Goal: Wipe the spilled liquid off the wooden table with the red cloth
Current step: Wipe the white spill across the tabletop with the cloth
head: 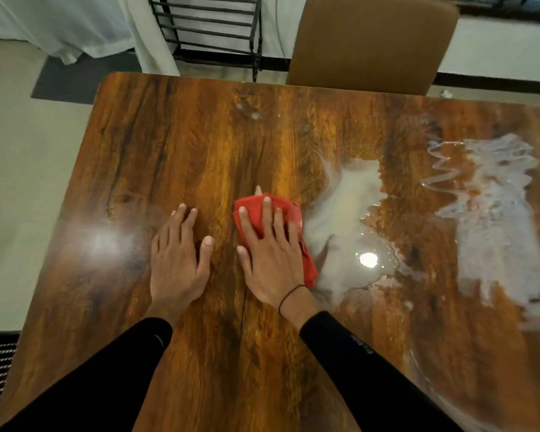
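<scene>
Two hands lie flat on the table (175, 145). The right hand (270, 260) presses the cloth (296, 232) down with straight, spread fingers (266, 213); the left hand (176, 260) rests bare on dry wood, fingers spread and relaxed, holding nothing.

The spill (349, 219) lies to the right of the cloth, and the cloth's right edge appears to touch the milky pool's near margin. The right hand is much the nearer; the left is well apart from any liquid. The cloth is bunched into a lump with its long axis running roughly away from the person, along the hand, so a sweep to the right would meet the pool broadside.

The cloth is bright red, crumpled, mostly hidden under the palm, with only its far end and right edge showing; whether it is already wet I cannot tell. The pool is whitish and glossy, with a lamp glare on it. A second, streaky smear (493, 213) spreads farther right, towards the table's edge, and a few drops (247, 112) sit near the far side by the chair (371, 42).

Most of the liquid looks unwiped, so the job seems barely begun.
</scene>
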A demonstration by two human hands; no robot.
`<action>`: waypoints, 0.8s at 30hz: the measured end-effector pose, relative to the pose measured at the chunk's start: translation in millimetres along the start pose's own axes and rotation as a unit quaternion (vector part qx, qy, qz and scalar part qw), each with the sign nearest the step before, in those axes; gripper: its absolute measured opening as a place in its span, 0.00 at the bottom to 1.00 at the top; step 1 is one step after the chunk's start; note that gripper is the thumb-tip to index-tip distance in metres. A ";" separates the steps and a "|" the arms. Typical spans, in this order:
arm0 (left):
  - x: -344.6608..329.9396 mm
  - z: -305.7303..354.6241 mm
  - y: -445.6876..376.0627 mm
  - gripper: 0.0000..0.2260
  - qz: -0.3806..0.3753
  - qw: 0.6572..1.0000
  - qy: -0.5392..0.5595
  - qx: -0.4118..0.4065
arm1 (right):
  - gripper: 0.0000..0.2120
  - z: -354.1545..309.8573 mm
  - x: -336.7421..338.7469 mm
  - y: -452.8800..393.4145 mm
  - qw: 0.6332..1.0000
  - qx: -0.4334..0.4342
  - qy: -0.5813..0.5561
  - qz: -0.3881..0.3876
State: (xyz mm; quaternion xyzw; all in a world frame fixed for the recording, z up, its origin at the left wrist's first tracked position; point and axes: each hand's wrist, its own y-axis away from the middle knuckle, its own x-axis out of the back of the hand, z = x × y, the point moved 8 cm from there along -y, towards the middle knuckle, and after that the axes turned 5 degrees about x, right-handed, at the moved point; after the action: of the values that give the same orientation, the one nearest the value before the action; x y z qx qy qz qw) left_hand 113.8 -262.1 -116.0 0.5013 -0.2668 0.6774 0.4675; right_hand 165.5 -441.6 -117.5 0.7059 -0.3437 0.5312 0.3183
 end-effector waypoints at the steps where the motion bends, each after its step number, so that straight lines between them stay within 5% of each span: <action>1: -0.4 0.1 0.2 0.31 0.003 1.000 0.000 -0.003 | 0.35 1.6 0.9 -0.7 1.000 0.018 0.001 -0.001; 7: 1.5 1.6 0.0 0.30 0.014 1.000 0.015 -0.013 | 0.36 -3.4 -8.8 56.5 0.981 0.194 0.017 -0.020; 12: 1.5 1.7 2.0 0.30 0.020 0.999 0.021 -0.017 | 0.35 18.3 -19.1 142.8 0.977 0.209 0.015 -0.042; 17: -1.0 -1.5 1.0 0.30 0.019 0.999 0.027 -0.023 | 0.32 67.7 -12.4 204.6 0.988 0.136 0.048 -0.053; 24: -2.1 -1.9 1.3 0.30 0.020 0.999 0.023 -0.024 | 0.32 192.3 32.4 157.6 0.988 -0.149 0.018 0.042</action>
State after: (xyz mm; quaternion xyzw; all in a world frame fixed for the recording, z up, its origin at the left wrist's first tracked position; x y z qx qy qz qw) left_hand 111.9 -261.8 -118.5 0.4686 -0.2821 0.6913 0.4722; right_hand 144.3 -691.4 -117.6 0.6261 -0.4425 0.4996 0.4032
